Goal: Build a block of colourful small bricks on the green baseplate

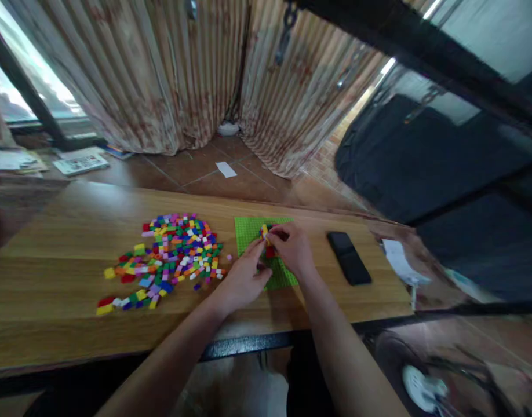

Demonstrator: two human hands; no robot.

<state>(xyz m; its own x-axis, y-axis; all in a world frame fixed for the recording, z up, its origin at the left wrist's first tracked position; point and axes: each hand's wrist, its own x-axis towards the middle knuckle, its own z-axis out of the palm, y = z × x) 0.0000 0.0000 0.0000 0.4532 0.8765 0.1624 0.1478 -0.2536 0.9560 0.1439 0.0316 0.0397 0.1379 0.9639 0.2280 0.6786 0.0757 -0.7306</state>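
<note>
A small build of coloured toy bricks, with yellow and red showing, stands on a green studded baseplate. My right hand comes in from the right, with thumb and fingertips pinched together on a brick at the top of the build. The brick itself is mostly covered by those fingers. My left hand reaches over the plate's left edge. Its fingers are stretched out, their tips at the build's left side, and the thumb sits apart, lower over the plate.
A wide heap of loose toy bricks in many colours lies left of the baseplate on the wooden table. Right of the plate rests a black phone. Curtains hang beyond the table, and a dark metal bar crosses the upper right.
</note>
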